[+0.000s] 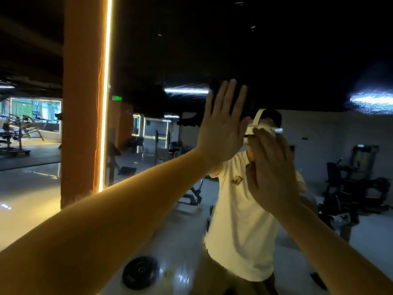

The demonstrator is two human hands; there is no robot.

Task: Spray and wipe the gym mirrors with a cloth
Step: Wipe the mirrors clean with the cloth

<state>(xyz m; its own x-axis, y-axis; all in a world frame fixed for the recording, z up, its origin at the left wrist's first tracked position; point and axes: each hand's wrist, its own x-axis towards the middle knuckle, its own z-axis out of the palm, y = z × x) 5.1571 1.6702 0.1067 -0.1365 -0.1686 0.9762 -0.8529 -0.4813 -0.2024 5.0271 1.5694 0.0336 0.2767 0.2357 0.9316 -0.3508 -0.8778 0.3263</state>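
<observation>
The gym mirror [276, 60] fills the middle and right of the head view, and spray droplets or smears catch the light near its top right. It reflects a person in a white shirt. My left hand [223, 126] is raised in front of the glass, fingers straight and spread, back towards me. Lower and to the right, my right hand [273, 169] is also held up flat with straight fingers. Neither hand holds anything. Whether the palms touch the glass I cannot tell. No cloth and no spray bottle are in view.
An orange pillar [83, 103] with a glowing light strip [106, 92] borders the mirror on the left. Beyond it stand gym machines [17, 135] on a shiny floor. A black weight plate [140, 275] shows low in the mirror, with reflected machines [353, 184] at right.
</observation>
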